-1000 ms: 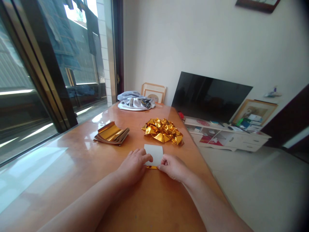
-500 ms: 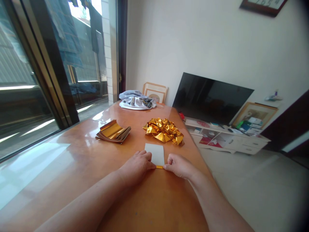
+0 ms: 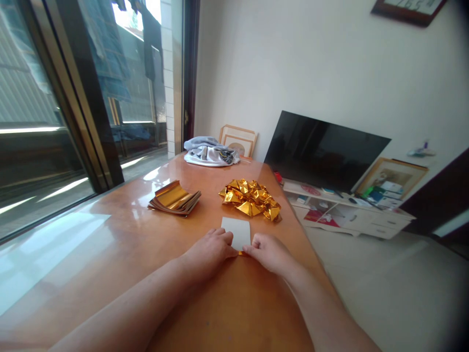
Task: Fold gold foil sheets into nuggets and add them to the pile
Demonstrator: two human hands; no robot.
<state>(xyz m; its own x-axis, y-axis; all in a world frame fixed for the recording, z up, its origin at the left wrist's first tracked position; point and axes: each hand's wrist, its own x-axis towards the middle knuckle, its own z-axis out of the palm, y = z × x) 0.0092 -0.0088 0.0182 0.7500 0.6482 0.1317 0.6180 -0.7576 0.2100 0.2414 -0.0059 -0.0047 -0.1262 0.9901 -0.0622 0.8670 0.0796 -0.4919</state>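
Note:
A sheet of gold foil paper (image 3: 237, 231) lies pale side up on the wooden table, its near edge turned over in a narrow gold strip. My left hand (image 3: 216, 244) holds the left end of that fold, thumb along the strip and fingers curled. At the right end, my right hand (image 3: 266, 251) is closed with its thumb pressed on the fold, close to the left thumb. Just beyond the sheet sits a heap of folded gold paper pieces (image 3: 251, 199). A stack of gold foil sheets (image 3: 175, 198) rests to the left, its top sheet curling up.
The glossy table (image 3: 124, 274) runs away from me beside a sliding glass door (image 3: 62, 98). Grey and white cloth (image 3: 210, 152) lies at its far end, near leaning frames (image 3: 240, 139). To the right stand a television (image 3: 322, 151) and a white cabinet (image 3: 366, 220).
My right thumb has slid left along the folded edge, closer to my left thumb, and less of the gold strip shows. The view has shifted slightly.

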